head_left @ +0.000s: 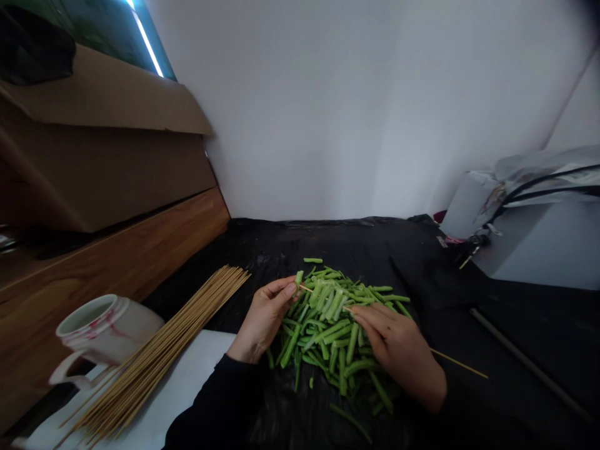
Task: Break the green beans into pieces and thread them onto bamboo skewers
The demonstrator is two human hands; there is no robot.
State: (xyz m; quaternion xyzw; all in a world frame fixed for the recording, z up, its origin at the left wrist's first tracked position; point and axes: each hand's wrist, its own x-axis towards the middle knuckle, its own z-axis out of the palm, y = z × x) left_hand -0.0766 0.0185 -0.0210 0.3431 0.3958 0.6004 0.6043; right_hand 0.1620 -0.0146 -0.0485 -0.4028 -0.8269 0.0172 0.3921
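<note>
My left hand [265, 317] pinches a short piece of green bean [299, 278] between thumb and fingers, at the pointed end of a bamboo skewer [460, 363]. Several bean pieces [328, 301] sit side by side across the skewer, between my two hands. Fingers closed, my right hand [400, 347] grips the skewer just behind those pieces. The skewer's long tail comes out past the right wrist. Below both hands spreads a loose pile of cut green beans [340, 365] on black plastic sheeting [281, 244].
On the left, a bundle of bamboo skewers [173, 347] leans across a tipped white mug [126, 328] above a white sheet [206, 350]. A cardboard box [122, 169] stands behind them. At the right are a pale box [548, 240] with plastic and dark straps, and a dark rod [520, 356].
</note>
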